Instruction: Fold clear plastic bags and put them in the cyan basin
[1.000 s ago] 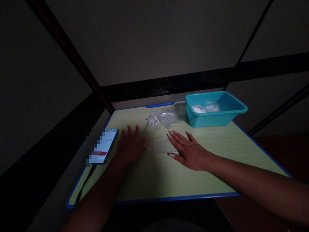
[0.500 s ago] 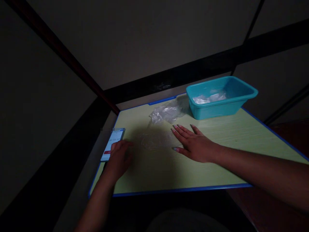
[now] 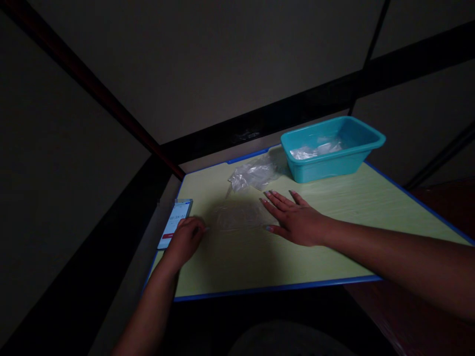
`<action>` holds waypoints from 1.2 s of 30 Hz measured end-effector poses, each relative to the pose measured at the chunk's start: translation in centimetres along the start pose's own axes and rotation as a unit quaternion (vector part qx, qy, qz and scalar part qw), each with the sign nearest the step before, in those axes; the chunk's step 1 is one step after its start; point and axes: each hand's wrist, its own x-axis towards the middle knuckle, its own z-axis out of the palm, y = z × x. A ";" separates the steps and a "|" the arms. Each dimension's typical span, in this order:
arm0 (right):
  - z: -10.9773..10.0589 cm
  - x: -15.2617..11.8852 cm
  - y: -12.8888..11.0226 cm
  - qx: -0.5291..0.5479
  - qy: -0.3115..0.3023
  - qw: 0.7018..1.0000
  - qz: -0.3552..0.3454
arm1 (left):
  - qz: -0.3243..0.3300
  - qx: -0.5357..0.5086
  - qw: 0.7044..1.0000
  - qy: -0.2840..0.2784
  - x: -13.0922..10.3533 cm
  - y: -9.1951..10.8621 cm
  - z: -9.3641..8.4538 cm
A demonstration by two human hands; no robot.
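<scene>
A clear plastic bag (image 3: 237,216) lies flat on the pale green table (image 3: 230,267), hard to see in the shadow. My right hand (image 3: 295,220) rests palm down at its right end, fingers spread. At the bag's left end is my left hand (image 3: 188,240), its fingers curled and pressed together at the bag's edge. Behind the flat bag sits a loose heap of crumpled clear bags (image 3: 254,174). More clear plastic (image 3: 315,150) lies inside the turquoise basin (image 3: 326,165) at the back right.
A phone (image 3: 174,223) with a lit screen lies at the table's left edge, just beyond my left hand. A wall rises behind the table. The table has a blue rim, and the surroundings are dark.
The fingers of my left hand have curled in and closed at the bag's left end. My right hand stays flat. The view has shifted slightly.
</scene>
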 end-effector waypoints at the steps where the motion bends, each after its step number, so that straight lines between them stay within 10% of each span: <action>1: -0.1 0.0 -0.1 0.001 -0.002 1.000 0.002 | -0.015 0.019 1.000 0.018 -0.1 0.6 0.0; 5: -0.3 0.0 -0.2 0.001 -0.014 1.000 0.011 | 0.031 0.020 0.997 0.068 -0.9 5.2 0.7; 12: -0.8 -0.1 -0.4 0.001 -0.022 1.000 0.010 | 0.207 0.025 0.971 -0.116 1.2 13.0 2.9; 25: -1.2 -0.3 -0.7 0.015 -0.034 0.999 0.015 | -0.057 0.099 0.985 -0.127 1.3 4.3 3.7; 36: -0.9 -0.4 -0.2 0.000 -0.019 1.000 -0.004 | 0.048 0.036 0.998 -0.003 3.1 8.2 1.0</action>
